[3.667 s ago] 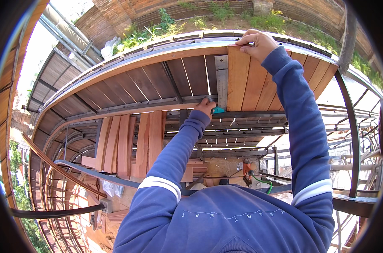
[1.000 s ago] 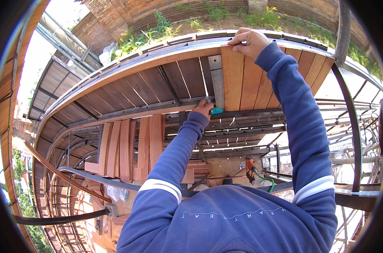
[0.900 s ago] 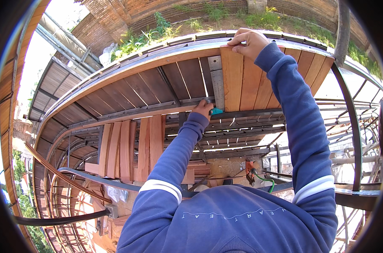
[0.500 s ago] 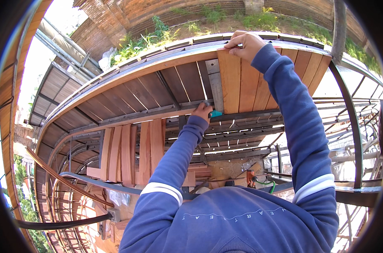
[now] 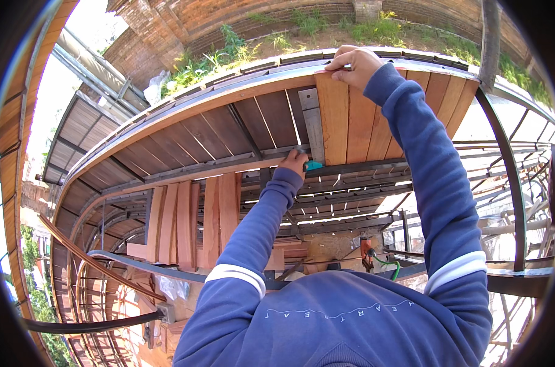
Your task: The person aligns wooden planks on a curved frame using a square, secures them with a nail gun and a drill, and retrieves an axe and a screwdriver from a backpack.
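In our left hand point(image 5: 293, 161) we grip a teal object point(image 5: 313, 165), near the lower end of the grey metal strip point(image 5: 313, 125). Our right hand point(image 5: 361, 65) rests its bent fingers at the upper end of the leftmost brown board point(image 5: 333, 122), which lies just beside this strip; whether they pinch it, we cannot tell.

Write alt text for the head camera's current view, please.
A person's right hand at the far end of an orange-brown plank, left hand on a teal object by its near end. Further planks continue rightward; loose boards lie nearer, toward the left.
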`<control>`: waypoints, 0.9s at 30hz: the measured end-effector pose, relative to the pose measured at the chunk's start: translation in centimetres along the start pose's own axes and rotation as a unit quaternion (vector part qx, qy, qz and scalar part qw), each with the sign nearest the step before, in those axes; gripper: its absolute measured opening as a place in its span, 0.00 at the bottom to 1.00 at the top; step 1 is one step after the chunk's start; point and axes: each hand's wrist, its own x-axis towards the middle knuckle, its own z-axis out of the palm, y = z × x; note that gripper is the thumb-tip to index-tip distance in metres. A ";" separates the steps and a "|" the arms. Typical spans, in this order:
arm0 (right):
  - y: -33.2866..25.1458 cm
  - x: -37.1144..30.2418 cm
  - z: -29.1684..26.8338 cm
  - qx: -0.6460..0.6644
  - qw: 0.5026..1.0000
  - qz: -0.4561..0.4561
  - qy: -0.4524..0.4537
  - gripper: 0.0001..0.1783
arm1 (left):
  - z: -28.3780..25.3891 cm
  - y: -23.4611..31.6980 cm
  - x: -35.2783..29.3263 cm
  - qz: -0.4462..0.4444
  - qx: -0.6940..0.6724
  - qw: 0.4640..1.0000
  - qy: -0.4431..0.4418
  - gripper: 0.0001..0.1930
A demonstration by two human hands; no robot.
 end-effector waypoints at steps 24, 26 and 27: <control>0.6 1.2 -0.5 -0.003 0.997 0.033 -0.069 0.13 | -20.9 -4.3 -30.9 -0.281 -0.090 0.947 0.128 0.10; 0.8 1.3 -0.6 -0.006 0.996 0.035 -0.078 0.13 | -21.6 -3.8 -33.3 -0.316 -0.099 0.932 0.147 0.10; 0.4 1.5 -0.4 -0.017 0.996 0.038 -0.085 0.13 | -21.7 -4.0 -34.6 -0.320 -0.100 0.928 0.164 0.10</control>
